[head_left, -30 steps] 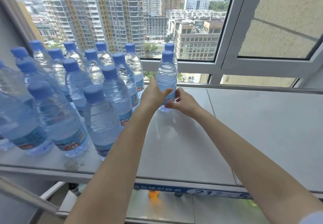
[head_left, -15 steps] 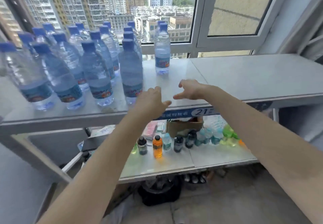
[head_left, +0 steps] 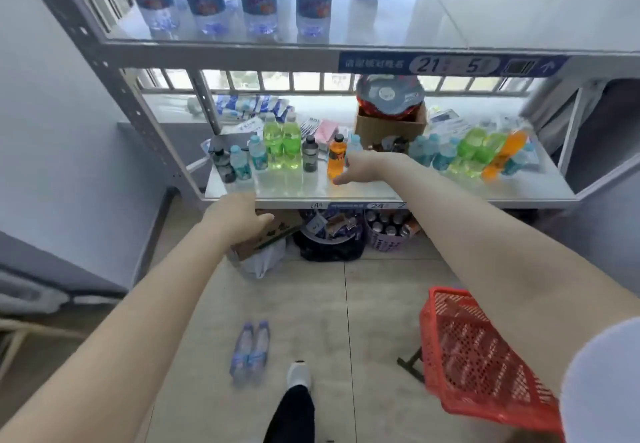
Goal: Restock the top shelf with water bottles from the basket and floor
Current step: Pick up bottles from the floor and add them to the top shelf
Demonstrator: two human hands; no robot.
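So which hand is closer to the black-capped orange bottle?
Right. The right hand is just beside the orange bottle; the left hand is lower, off to its left.

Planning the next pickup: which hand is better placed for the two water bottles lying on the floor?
Left, probably. The left hand hangs lower, empty, on the same side as the water bottles; the right hand is higher, on the red basket side.
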